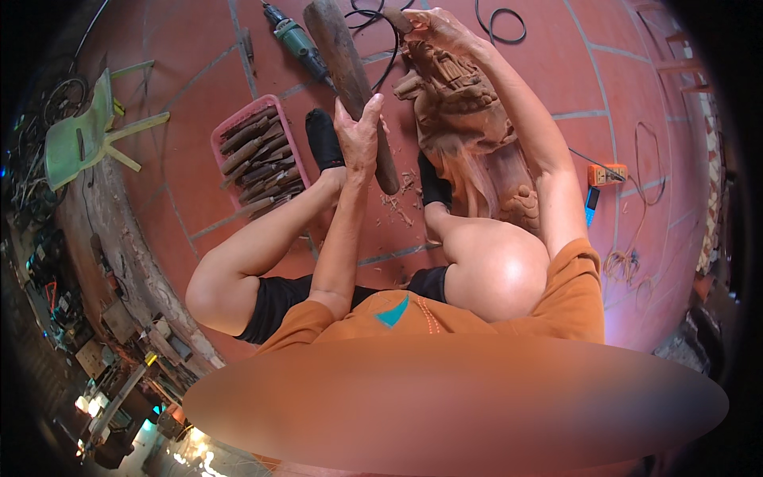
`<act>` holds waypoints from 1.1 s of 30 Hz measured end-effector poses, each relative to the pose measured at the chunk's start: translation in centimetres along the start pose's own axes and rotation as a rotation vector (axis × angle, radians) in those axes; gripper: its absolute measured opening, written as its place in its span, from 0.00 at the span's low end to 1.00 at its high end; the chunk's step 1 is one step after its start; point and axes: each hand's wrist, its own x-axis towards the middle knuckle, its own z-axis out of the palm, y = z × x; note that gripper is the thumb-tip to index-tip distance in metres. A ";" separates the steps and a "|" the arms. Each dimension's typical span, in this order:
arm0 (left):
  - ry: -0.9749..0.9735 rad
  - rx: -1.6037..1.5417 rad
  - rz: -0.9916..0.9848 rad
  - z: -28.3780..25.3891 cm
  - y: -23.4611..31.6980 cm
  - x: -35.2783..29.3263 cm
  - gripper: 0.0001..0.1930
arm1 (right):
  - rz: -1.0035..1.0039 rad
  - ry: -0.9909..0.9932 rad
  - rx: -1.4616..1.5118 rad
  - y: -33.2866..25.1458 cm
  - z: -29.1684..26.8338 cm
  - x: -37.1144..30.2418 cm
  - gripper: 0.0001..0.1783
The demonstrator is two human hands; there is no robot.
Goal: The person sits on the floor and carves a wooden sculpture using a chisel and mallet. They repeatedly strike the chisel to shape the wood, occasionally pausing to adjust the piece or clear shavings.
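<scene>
My left hand [359, 135] is wrapped round a long, rough wooden club [340, 63], which slants over the floor between my feet. At the far end of a carved wooden statue [469, 123], my right hand [442, 30] is bent with its fingers closed. A brown stub [397, 19] shows at those fingertips; whether it is a tool handle or part of the carving I cannot tell. The statue lies beside my right leg, with carved figures at its far end and smooth folds nearer me.
A pink basket [216, 155] of wooden-handled carving tools [258, 151] stands left of my left foot. Beyond it lies a green power tool [296, 40] with a black cord. Also around are a pale green chair [75, 151], an orange socket block [606, 174] and wood shavings [397, 213].
</scene>
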 end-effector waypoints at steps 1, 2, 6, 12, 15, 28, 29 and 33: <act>0.004 0.012 -0.006 0.0 0.0 0.0 0.16 | 0.069 -0.008 -0.053 -0.4 0.1 -0.1 0.18; 0.009 0.025 -0.015 -0.1 0.0 0.1 0.16 | 0.074 -0.009 -0.072 -0.6 -0.1 0.0 0.18; -0.016 0.067 -0.048 -0.1 -0.3 -0.1 0.17 | 0.067 0.007 -0.087 -0.6 0.9 0.5 0.15; -0.037 0.081 -0.031 -0.1 -0.6 -0.2 0.18 | 0.048 0.086 0.162 1.5 1.4 2.2 0.11; -0.040 0.128 -0.020 -0.2 -0.4 -0.1 0.17 | 0.067 0.108 0.352 2.1 1.4 2.8 0.09; -0.071 0.118 -0.037 -0.3 -0.8 -0.1 0.16 | -0.088 0.121 0.052 2.7 3.6 2.0 0.14; -0.073 0.123 -0.037 -0.3 -0.9 -0.1 0.17 | -0.036 0.080 0.057 2.7 3.9 1.8 0.17; -0.074 0.140 -0.035 -0.5 -1.0 0.0 0.17 | 0.006 0.008 -0.067 2.0 4.8 1.0 0.22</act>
